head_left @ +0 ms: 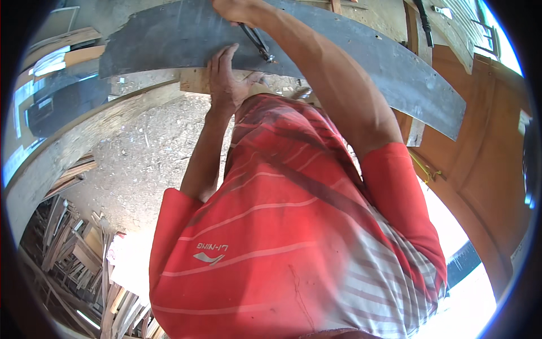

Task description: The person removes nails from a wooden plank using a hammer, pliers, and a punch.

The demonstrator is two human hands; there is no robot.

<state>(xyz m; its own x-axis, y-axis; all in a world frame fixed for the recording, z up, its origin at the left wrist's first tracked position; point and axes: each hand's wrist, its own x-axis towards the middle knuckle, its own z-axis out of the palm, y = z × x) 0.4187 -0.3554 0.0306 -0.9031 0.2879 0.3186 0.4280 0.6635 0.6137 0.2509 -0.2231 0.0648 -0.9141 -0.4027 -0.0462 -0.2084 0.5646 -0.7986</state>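
My right hand point(237, 10) reaches across to the far side and is closed around the dark handles of a pair of pincers point(257, 42). The pincers' jaws rest on a long dark grey board point(169, 37), close to its near edge. Whether a nail sits in the jaws is too small to tell. Just left of the pincers, my left hand point(224, 82) lies at the board's near edge. Its fingers stretch over the surface, the thumb is spread to the right, and it holds nothing.
Pale timber point(195, 80) shows beneath the board's near edge. A long wooden beam point(84, 133) runs along the left, with piled wood offcuts point(84, 248) at lower left. Brown wooden panels point(468, 164) stand at right. Another wooden piece point(415, 31) lies beyond the board.
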